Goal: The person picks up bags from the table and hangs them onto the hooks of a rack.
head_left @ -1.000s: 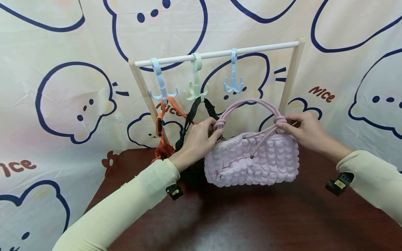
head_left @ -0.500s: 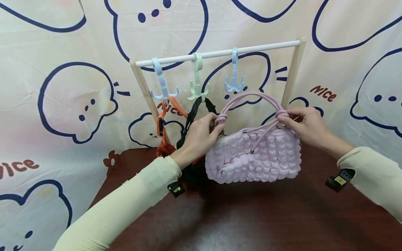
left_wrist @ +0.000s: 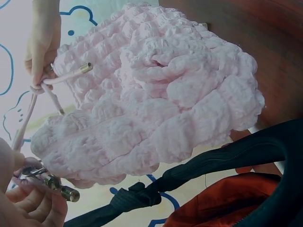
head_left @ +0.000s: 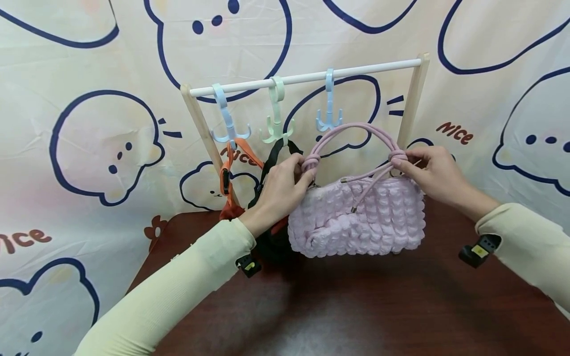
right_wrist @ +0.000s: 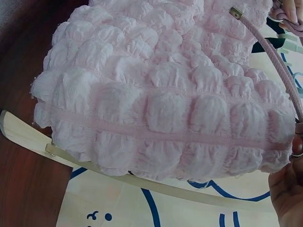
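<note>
A pink puffy handbag (head_left: 356, 217) hangs by its knotted cord handle (head_left: 352, 127) between both hands, in front of a small rack. My left hand (head_left: 285, 185) pinches the knot at the handle's left end. The right-end knot is pinched by my right hand (head_left: 434, 173). The top of the handle arches just below the right blue hook (head_left: 329, 116). In the left wrist view, metal-tipped cord ends show beside the left fingers (left_wrist: 35, 203). The right wrist view is filled by the bag's puffed side (right_wrist: 165, 109), with the right hand at the edge.
A white rail (head_left: 307, 77) on wooden posts carries a left blue hook (head_left: 229, 123) with an orange strap (head_left: 228, 173), and a green hook (head_left: 277, 116) with a black strap (head_left: 270, 163). Dark bags hang behind the left forearm. The brown table (head_left: 338, 306) lies below.
Both hands have raised the pink handbag a little. Its handle has risen to just under the right blue hook, and the bag's lower edge sits higher.
</note>
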A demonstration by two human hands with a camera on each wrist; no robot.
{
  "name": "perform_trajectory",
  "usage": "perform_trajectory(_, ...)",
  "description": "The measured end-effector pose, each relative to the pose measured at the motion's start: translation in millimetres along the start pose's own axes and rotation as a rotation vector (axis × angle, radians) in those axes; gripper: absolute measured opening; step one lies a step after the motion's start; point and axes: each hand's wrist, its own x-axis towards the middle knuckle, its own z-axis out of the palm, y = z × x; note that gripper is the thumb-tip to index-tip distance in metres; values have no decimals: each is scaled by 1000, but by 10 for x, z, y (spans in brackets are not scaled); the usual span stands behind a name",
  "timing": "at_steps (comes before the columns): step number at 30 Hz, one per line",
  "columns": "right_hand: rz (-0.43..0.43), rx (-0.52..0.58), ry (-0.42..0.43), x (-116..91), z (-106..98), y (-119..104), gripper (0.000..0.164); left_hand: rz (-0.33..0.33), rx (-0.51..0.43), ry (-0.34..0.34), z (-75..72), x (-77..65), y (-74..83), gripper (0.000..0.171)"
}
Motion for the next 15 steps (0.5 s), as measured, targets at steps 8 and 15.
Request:
perform_trajectory(8, 18, 16, 1, 39, -5, -14, 24, 0, 9, 34, -1, 32, 9, 20)
perform_trajectory(15, 8, 43, 16, 89, -37, -40, 25, 13, 18, 53, -32, 75, 40, 21)
